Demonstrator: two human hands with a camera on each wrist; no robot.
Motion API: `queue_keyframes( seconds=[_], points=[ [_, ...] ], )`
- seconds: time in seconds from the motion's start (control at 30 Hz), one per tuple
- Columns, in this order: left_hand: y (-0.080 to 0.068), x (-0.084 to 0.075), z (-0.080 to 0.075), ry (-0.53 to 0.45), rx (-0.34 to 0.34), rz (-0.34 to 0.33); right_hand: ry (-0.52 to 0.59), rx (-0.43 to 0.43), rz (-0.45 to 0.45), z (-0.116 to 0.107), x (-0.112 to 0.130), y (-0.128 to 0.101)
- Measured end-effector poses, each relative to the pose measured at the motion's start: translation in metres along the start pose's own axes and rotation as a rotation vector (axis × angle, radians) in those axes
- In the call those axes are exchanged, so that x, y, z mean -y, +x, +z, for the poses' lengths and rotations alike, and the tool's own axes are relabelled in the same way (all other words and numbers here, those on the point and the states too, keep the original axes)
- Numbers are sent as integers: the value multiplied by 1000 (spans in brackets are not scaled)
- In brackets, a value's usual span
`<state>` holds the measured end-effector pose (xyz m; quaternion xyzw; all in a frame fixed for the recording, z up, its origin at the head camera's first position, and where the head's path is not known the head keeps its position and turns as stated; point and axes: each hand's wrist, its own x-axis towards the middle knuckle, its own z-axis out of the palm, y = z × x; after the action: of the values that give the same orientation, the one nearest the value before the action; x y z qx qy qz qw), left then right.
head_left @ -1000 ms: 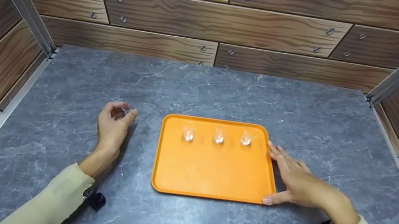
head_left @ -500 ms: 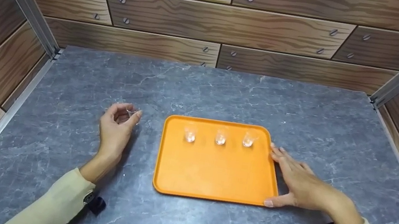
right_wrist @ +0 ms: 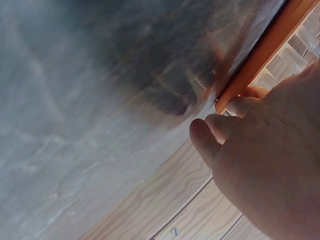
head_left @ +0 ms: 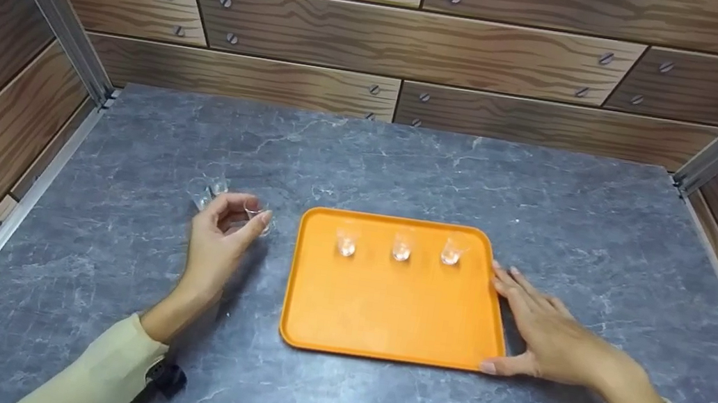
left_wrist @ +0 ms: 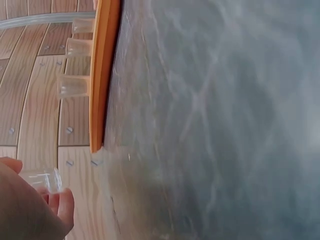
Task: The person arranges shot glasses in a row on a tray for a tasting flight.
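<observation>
My left hand (head_left: 218,241) pinches a small clear cup (left_wrist: 45,178) between thumb and fingers, left of the orange tray (head_left: 385,314). Along the tray's far side stand three similar clear cups, a left one (head_left: 346,239), a middle one (head_left: 402,245) and a right one (head_left: 453,249), all upright. With its fingers fairly straight, my right hand (head_left: 557,338) touches the tray's right edge, the thumb at the near right corner. In the left wrist view the held cup lies clear of the tray's end.
More clear cups (head_left: 211,191) sit on the grey marbled table (head_left: 364,167) just behind my left hand, partly hidden by it. Wood-patterned walls (head_left: 313,30) enclose the back and sides, with metal posts (head_left: 53,0) at the corners.
My left hand has moved slightly right toward the tray with the cup, uncovering the cups behind it. The right hand stays at the tray's edge; the head view has shifted a little.
</observation>
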<state>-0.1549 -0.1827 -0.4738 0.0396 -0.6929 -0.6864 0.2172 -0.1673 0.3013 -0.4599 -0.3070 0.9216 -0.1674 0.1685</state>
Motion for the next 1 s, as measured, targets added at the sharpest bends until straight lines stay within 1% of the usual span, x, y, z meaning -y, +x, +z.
queue_keyframes(
  seconds=[0.13,0.27,0.67,0.8,1.0],
  points=[
    [-4,-3,5,-51,48,14,-29,-11,-7,0,-1,0],
    [-9,-5,10,-89,82,24,-45,-23,-15,1,-2,0],
    [-27,-11,25,-143,170,46,-69,-50,-22,3,0,-2],
    [-31,-11,30,-152,193,44,-62,-50,-24,3,0,-3],
    [-38,-13,39,-152,232,14,-54,-32,-23,1,1,-2]
  ],
)
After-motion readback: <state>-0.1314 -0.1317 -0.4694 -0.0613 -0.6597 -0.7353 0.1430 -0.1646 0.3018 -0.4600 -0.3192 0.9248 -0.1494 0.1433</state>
